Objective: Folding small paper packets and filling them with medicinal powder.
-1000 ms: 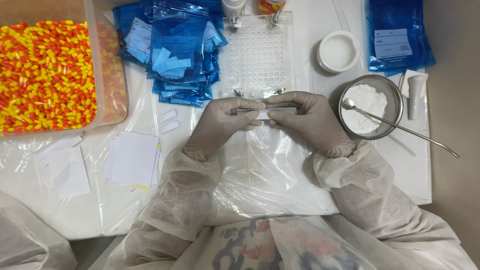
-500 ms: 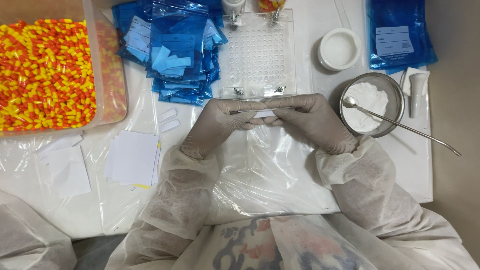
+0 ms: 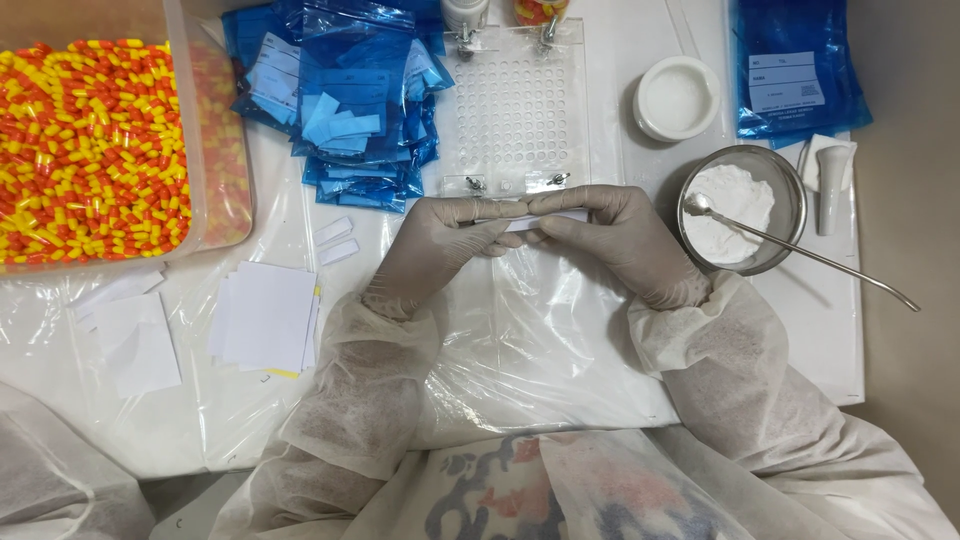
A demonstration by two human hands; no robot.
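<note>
Both gloved hands meet at bench centre, just below the capsule tray [image 3: 515, 105]; left hand [image 3: 440, 245] and right hand [image 3: 610, 235] pinch opposite ends of a small white paper strip [image 3: 545, 218], fingertips closed on it, strip held level just above the clear plastic sheet [image 3: 540, 340] covering the bench [image 3: 850, 330]; strip judged very light, thin and floppy, likely to bend or crease under pressure and to slip against smooth gloves; best held by the two ends with light fingertip pinch, as now, keeping the middle free; whether it is folded or carries powder cannot be told. To the right, a metal bowl [image 3: 790, 185] of white powder with a long spoon [image 3: 810, 250] resting in it, near the right hand but apart; a white jar [image 3: 678, 97] behind it; blue bags [image 3: 350, 100] left of the tray; a bin of orange-yellow capsules [image 3: 90, 150] far left; cut paper slips [image 3: 265, 315] near the left sleeve.
</note>
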